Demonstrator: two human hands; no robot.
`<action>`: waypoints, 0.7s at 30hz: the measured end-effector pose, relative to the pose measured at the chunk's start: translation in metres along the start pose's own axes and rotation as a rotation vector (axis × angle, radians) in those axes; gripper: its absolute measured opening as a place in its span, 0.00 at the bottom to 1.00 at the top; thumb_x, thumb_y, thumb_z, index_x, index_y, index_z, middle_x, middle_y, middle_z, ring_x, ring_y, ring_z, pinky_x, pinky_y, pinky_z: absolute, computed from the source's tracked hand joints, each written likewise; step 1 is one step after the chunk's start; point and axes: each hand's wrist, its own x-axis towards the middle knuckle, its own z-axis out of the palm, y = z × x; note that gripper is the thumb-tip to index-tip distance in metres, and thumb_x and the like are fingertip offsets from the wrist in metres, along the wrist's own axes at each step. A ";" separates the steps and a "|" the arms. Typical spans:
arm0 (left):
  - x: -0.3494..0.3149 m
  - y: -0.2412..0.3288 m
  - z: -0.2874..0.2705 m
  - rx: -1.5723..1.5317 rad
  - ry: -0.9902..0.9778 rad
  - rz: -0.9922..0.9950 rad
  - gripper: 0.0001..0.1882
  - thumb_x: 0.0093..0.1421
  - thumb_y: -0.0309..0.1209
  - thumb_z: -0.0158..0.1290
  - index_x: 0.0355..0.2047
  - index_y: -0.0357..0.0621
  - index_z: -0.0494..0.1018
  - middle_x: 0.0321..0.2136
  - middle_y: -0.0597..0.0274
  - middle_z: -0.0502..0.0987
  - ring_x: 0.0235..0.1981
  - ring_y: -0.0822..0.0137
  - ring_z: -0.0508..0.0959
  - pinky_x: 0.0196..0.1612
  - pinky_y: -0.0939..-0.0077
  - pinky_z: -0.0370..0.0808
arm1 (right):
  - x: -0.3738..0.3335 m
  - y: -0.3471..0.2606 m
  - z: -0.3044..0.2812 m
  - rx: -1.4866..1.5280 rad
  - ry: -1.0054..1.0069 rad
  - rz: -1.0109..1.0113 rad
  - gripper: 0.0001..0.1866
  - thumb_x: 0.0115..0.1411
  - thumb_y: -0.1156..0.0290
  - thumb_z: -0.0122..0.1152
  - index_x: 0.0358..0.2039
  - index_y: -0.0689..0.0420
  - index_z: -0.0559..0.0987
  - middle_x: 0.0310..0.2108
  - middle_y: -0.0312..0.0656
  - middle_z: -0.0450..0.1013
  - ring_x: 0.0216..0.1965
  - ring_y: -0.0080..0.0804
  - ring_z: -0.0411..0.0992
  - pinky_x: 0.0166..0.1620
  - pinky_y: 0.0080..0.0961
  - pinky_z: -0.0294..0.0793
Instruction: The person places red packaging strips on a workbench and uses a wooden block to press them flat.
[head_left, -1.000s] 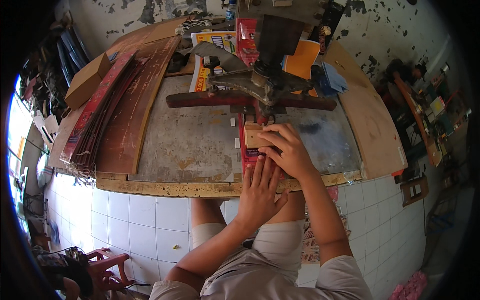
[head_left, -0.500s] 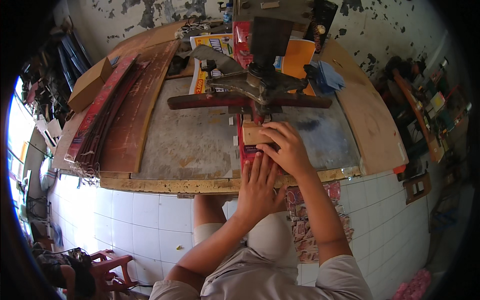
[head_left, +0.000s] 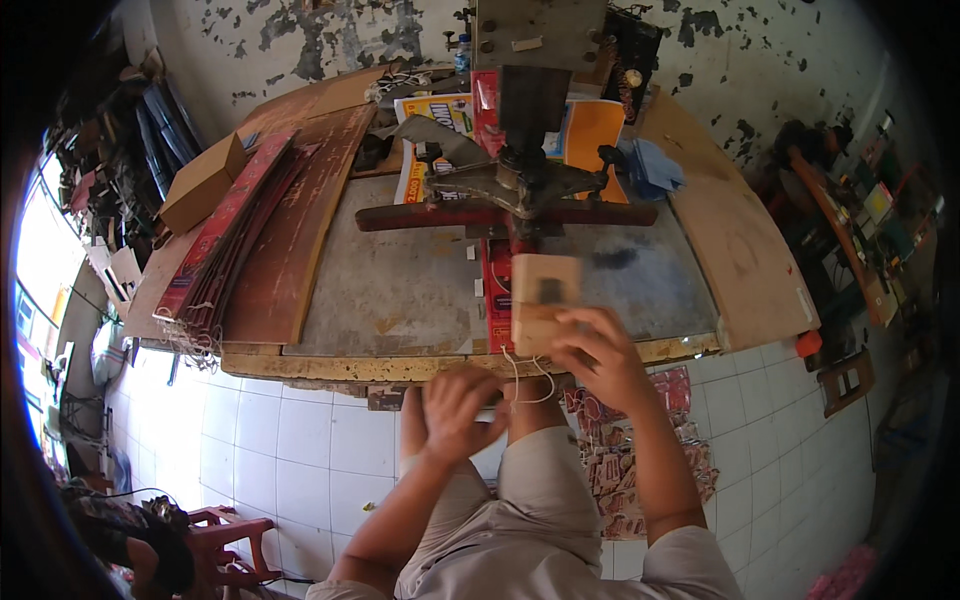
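Note:
My right hand has its fingertips on a pale wooden block with a dark square recess, lifted and tilted at the front of the metal-topped table. Left of the block, a red printed strip lies lengthwise under the dark metal press. From its near end, white string loops hang over the table edge. My left hand hovers off that edge, left of the string, blurred, with loosely bent fingers and nothing visible in them.
A bundle of red strips with strings and a cardboard box lie on the left. Blue folded material is at the back right. Printed pieces are on the tiled floor, and a red stool stands lower left.
The wooden block has come off the red strip, pulled nearer and tipped up by my right hand. My left hand has left the strip and moved back and left. The string loops now show.

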 end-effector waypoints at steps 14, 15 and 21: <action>-0.067 -0.102 -0.015 0.436 0.185 -0.151 0.27 0.73 0.41 0.50 0.69 0.45 0.72 0.75 0.43 0.70 0.80 0.35 0.62 0.82 0.33 0.45 | -0.118 0.127 -0.177 -0.544 0.421 0.432 0.11 0.69 0.77 0.73 0.49 0.58 0.80 0.58 0.46 0.80 0.64 0.47 0.76 0.69 0.43 0.73; -0.071 -0.105 -0.012 0.450 0.189 -0.148 0.28 0.73 0.41 0.50 0.70 0.45 0.71 0.76 0.42 0.69 0.80 0.35 0.61 0.83 0.32 0.43 | -0.123 0.150 -0.192 -0.547 0.432 0.480 0.11 0.71 0.75 0.72 0.49 0.58 0.80 0.59 0.46 0.80 0.65 0.47 0.76 0.69 0.43 0.72; -0.077 -0.108 -0.006 0.472 0.207 -0.143 0.30 0.78 0.49 0.46 0.73 0.49 0.72 0.78 0.45 0.68 0.82 0.39 0.58 0.84 0.34 0.41 | -0.144 0.230 -0.234 -0.606 0.427 0.626 0.10 0.76 0.68 0.68 0.52 0.58 0.80 0.60 0.47 0.79 0.66 0.47 0.75 0.70 0.41 0.71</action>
